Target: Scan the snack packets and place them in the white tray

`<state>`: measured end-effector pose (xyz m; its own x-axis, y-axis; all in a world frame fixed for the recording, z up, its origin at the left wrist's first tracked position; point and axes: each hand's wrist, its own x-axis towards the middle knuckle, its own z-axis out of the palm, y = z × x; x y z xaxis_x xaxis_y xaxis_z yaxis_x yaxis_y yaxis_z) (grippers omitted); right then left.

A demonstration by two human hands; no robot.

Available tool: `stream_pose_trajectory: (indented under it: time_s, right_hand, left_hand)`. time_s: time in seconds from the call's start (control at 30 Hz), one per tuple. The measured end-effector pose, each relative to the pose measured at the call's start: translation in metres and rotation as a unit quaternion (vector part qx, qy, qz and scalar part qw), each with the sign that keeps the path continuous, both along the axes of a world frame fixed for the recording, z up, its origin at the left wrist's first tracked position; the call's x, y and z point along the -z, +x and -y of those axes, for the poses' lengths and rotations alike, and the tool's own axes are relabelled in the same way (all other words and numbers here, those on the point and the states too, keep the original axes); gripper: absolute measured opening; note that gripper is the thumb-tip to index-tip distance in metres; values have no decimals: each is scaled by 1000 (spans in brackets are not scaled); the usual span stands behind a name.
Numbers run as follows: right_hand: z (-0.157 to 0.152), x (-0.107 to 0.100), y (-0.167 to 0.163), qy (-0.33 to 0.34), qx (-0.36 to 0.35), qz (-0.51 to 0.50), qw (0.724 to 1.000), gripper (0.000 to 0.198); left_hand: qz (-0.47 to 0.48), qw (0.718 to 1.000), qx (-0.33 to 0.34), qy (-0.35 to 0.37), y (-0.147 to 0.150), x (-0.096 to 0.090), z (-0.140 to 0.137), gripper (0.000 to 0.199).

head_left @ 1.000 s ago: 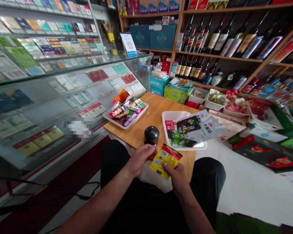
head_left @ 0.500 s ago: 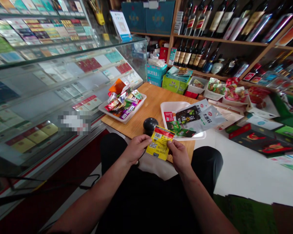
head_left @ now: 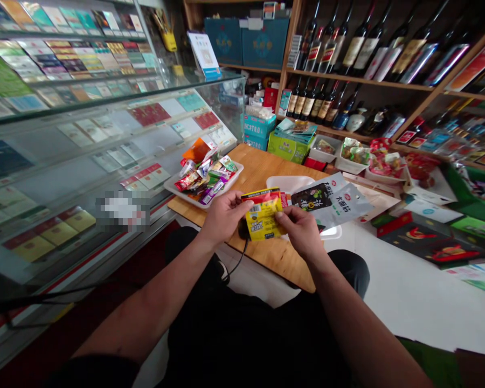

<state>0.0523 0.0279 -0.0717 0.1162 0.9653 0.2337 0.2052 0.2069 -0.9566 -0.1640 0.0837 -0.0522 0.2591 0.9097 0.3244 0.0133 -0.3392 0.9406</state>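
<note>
Between my hands is a small yellow snack packet (head_left: 263, 222) with a red band along its top and a printed back. My left hand (head_left: 225, 215) pinches its left edge, while my right hand (head_left: 303, 229) pinches the right edge. Behind the packet, a dark round scanner is mostly hidden, its cable (head_left: 238, 264) hanging below. Just beyond my right hand, a white tray (head_left: 285, 182) holds grey and black snack bags (head_left: 331, 199). To the left, another white tray (head_left: 237, 177) carries a pile of colourful small packets (head_left: 208, 175).
Both trays stand on a wooden table (head_left: 258, 156). A glass display counter (head_left: 117, 145) with rows of small boxes runs along the left. Wine bottles (head_left: 359, 48) fill the shelves at the back. Boxes of wrapped snacks (head_left: 353, 151) and a black gift box (head_left: 424, 237) lie to the right.
Both hands have raised the yellow packet, so it now covers the scanner and part of the right tray. The view has shifted slightly.
</note>
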Motion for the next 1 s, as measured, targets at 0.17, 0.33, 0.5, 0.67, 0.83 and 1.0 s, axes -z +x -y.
stream_pose_trajectory:
  time_s: [0.17,0.33,0.5,0.67,0.83,1.0]
  right_hand:
    - [-14,12,-3,-40,-5,-109,993,42]
    - [-32,21,-7,-25,20,-80,996,36]
    - [-64,8,-3,30,43,54,997,32]
    - [-101,-2,3,48,77,190,978,28]
    - [-130,11,3,-6,98,306,947,23]
    - [-141,27,0,-54,123,391,910,24]
  left_hand:
    - [54,998,-19,-34,9,6,-5,29]
    - [58,997,1,-49,12,16,-12,32]
    - [-46,994,-56,81,2,11,-43,25]
    - [-195,969,-102,114,-5,15,-84,31]
    - [-255,954,-107,113,-7,40,-111,29]
    - [-285,949,-73,117,-11,63,-122,30]
